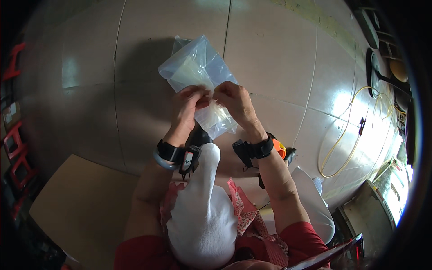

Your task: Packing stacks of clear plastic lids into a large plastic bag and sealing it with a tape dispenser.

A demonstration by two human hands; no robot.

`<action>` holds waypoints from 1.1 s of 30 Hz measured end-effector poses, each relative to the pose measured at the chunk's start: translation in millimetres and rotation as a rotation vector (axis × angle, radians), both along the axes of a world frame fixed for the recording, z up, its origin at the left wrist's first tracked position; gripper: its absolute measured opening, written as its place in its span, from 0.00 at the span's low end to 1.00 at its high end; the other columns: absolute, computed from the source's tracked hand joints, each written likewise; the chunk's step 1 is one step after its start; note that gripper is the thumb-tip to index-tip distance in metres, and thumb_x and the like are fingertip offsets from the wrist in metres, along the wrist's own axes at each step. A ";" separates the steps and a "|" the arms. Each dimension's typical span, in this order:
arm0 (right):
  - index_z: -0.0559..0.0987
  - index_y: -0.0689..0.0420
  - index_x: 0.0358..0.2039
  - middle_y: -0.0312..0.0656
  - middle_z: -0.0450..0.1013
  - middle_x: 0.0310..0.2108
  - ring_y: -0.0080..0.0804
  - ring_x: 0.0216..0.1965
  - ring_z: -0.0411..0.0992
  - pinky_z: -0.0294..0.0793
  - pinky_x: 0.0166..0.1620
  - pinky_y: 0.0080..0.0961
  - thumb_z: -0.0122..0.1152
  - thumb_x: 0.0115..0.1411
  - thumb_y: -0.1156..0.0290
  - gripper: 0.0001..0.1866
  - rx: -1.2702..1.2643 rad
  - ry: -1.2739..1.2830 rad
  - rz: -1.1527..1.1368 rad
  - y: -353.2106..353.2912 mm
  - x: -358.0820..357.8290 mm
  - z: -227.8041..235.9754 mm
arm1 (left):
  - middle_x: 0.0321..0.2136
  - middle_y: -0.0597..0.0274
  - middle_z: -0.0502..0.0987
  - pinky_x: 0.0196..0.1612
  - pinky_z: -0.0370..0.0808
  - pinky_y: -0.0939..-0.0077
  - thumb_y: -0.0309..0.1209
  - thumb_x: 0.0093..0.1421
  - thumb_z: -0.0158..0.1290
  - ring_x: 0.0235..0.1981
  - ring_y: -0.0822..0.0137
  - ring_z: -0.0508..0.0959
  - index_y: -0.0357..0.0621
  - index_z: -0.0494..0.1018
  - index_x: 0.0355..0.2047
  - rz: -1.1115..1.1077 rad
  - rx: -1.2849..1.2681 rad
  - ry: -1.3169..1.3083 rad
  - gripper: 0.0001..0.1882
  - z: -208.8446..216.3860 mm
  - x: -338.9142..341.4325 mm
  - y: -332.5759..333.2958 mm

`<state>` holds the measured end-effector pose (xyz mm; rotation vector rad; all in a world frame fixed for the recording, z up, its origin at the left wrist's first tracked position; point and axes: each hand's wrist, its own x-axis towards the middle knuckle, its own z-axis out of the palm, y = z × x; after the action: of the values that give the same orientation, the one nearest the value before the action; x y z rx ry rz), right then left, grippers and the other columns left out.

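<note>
A clear plastic bag (198, 58) with pale contents hangs in front of me, its neck gathered into a bunch. My left hand (184, 108) pinches the bunched neck from the left, fingertips closed. From the right, my right hand (236, 101) grips the same neck with curled fingers, almost touching the left. Below the hands the bag's loose end (215, 119) flares out, crumpled. Whether a thin tie lies between the fingertips is too small to tell. Each wrist wears a black strap with a small box, and a pale bangle (164, 162) circles my left forearm.
A tan board (85, 207) lies at the lower left. Red plastic stools (17, 139) line the far left. A white plastic seat (310, 193) and an orange object (279, 148) are by my right arm. A yellow cable (344, 139) loops across the tiled floor.
</note>
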<state>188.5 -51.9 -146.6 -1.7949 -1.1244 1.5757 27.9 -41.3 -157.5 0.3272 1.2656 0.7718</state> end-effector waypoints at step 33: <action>0.76 0.63 0.44 0.43 0.80 0.32 0.28 0.37 0.79 0.75 0.38 0.21 0.52 0.63 0.75 0.10 0.352 -0.102 -0.204 -46.3 42.4 72.6 | 0.34 0.69 0.76 0.43 0.70 0.76 0.35 0.65 0.50 0.38 0.75 0.73 0.46 0.73 0.38 0.044 0.168 -0.078 0.08 121.8 -83.9 16.7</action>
<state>230.9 -98.2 -74.0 -1.7031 -1.1418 1.1025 -56.0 -24.6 -35.7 0.4025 1.1402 0.9230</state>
